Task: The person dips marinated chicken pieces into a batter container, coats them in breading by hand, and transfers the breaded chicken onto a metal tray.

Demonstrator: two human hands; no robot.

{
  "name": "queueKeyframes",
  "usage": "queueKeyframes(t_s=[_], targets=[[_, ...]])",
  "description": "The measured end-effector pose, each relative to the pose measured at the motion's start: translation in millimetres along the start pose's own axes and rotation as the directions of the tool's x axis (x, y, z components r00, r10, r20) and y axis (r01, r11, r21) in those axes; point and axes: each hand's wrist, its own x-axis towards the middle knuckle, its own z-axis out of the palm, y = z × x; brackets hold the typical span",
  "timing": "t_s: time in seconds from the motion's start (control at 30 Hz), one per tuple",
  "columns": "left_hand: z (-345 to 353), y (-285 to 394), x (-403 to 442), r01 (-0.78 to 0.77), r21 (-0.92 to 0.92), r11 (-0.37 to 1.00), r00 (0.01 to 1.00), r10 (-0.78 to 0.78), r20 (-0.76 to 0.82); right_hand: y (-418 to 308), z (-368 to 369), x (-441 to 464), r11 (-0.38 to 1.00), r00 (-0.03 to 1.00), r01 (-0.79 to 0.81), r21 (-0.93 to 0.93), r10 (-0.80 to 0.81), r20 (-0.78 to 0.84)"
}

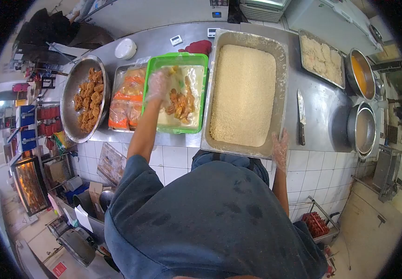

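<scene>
My left hand (159,83), in a clear plastic glove, is over the left side of a green tray (203,100); motion smears its fingers. Pale liquid and orange-brown coated pieces (181,103) lie in that tray, to the right of the hand. My right hand (280,149), also gloved, rests at the lower right corner of a large metal pan (281,83), its fingers on the rim. Pale crumbs (243,95) fill the pan. Left of the green tray, bagged orange pieces (127,100) sit in a metal tray.
A metal bowl (68,100) of brown pieces stands at the left. Right of the pan lie a knife (301,116), a tray of coated pieces (322,58) and several metal bowls (363,128). A white tub (125,49) sits at the back; a person (47,30) is at the upper left.
</scene>
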Motion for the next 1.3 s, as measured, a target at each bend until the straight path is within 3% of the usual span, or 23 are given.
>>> queueKeyframes(t_s=[0.07, 0.13, 0.23, 0.27, 0.37, 0.4, 0.47, 0.57, 0.67, 0.7, 0.77, 0.83, 0.9, 1.0, 1.1, 1.2, 1.3], targets=[[26, 2, -16, 0.007, 0.124, 0.992, 0.994, -0.021, 0.11, -14, -5, -2, 0.999, 1.0, -0.002, -0.049, 0.002, 0.01], [88, -10, -41, 0.045, 0.233, 0.971, 0.971, -0.098, 0.219, -3, 0, -2, 1.0, 1.0, 0.01, 0.02, -0.01, 0.007], [32, 34, -62, -0.101, 0.289, 0.952, 0.946, 0.002, 0.324, 3, -2, 2, 0.999, 1.0, 0.027, 0.019, -0.027, 0.016], [31, 34, -69, -0.137, 0.269, 0.953, 0.957, 0.057, 0.283, 2, -2, 2, 0.999, 0.999, 0.032, 0.003, -0.032, 0.026], [38, 11, -77, -0.114, -0.113, 0.987, 0.981, 0.13, 0.147, -13, -4, -2, 0.999, 1.0, -0.028, -0.025, 0.028, 0.003], [37, 7, -78, -0.063, -0.154, 0.986, 0.976, 0.093, 0.197, -16, -7, -2, 1.0, 1.0, -0.018, 0.01, 0.018, 0.017], [-56, 49, -71, 0.046, -0.223, 0.974, 0.953, 0.024, 0.302, -19, -9, -3, 0.997, 0.999, 0.0, 0.083, -0.004, 0.045], [-77, 35, -57, 0.149, -0.324, 0.934, 0.889, 0.017, 0.458, 5, 1, 7, 0.998, 0.999, 0.045, 0.038, -0.045, 0.012], [-43, 19, -33, 0.017, -0.076, 0.997, 0.872, 0.022, 0.489, 14, 4, 8, 0.992, 0.999, 0.045, -0.115, -0.047, -0.015], [-17, 9, -28, -0.034, 0.022, 0.999, 0.871, 0.018, 0.491, 14, 5, 8, 0.997, 0.999, 0.046, -0.057, -0.045, 0.004], [47, -25, -29, 0.008, 0.041, 0.999, 0.923, -0.023, 0.385, 12, 2, 9, 0.997, 0.999, 0.039, 0.059, -0.041, 0.032], [58, -27, -18, 0.079, 0.054, 0.995, 0.952, -0.091, 0.293, 17, 5, 9, 0.999, 0.999, 0.052, 0.005, -0.052, -0.002], [36, -15, -10, 0.194, 0.071, 0.978, 0.952, -0.205, 0.228, 17, 6, 7, 0.999, 0.999, 0.043, -0.007, -0.043, -0.022], [17, -22, 5, 0.158, 0.051, 0.986, 0.98, -0.163, 0.114, -5, -2, 2, 0.999, 1.0, -0.004, 0.05, 0.004, -0.003], [-31, -1, 1, -0.011, -0.089, 0.996, 0.992, -0.001, -0.127, -28, -10, -2, 0.997, 1.0, -0.024, 0.068, 0.022, 0.019], [-74, 25, 7, 0.04, -0.165, 0.985, 0.99, -0.062, -0.129, -3, 0, 6, 0.999, 0.999, 0.03, 0.037, -0.029, -0.023], [-115, 49, 10, 0.059, -0.094, 0.994, 0.983, -0.075, -0.169, 0, 1, 10, 0.992, 0.997, 0.078, 0.095, -0.077, -0.02]])
